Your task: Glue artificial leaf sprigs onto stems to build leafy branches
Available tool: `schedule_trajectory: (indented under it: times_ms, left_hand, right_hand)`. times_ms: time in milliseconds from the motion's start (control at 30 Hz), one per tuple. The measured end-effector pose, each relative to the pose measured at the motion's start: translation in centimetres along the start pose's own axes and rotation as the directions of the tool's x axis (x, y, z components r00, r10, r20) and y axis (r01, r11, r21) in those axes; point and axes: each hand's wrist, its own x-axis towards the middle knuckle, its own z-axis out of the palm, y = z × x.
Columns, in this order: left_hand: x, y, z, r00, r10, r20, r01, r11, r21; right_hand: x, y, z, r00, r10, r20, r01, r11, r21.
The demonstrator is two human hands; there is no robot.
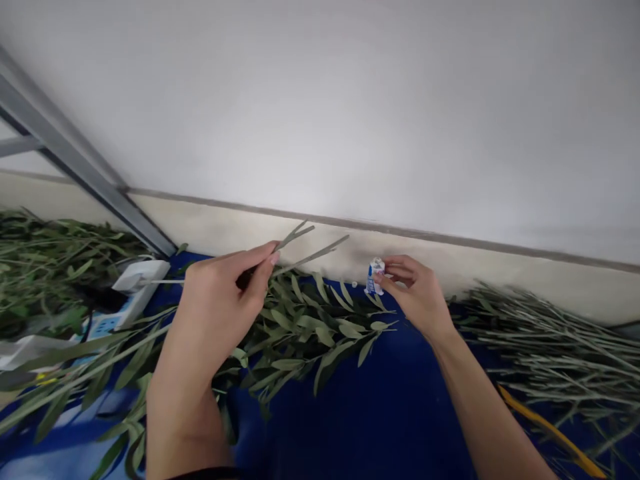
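Grey-green forked stem in left fingers; right fingers hold a crumpled packet.

Just toward 9 o'clock of centre, a slender grey-green plant stem is being pinched between the left hand's thumb and forefinger, its bare end forking into two thin prongs that are pointing toward 2 o'clock. Toward 4 o'clock of centre, a small white-and-blue printed packet is being held in the right hand's fingertips; it is standing nearly upright, its crumpled white end facing 12 o'clock, its lettering showing too small to read.
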Motion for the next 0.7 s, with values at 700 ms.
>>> schedule_trajectory:
  times_ms: [700]
  left_hand:
    - [-1.0, -3.2, -1.5, 0.935, -0.197, 0.294, 0.217, 0.976, -0.037]
  right_hand:
    - [0.3, 5.5, 6.8, 0.952, -0.066, -0.299, 0.022, 0.989, -0.149]
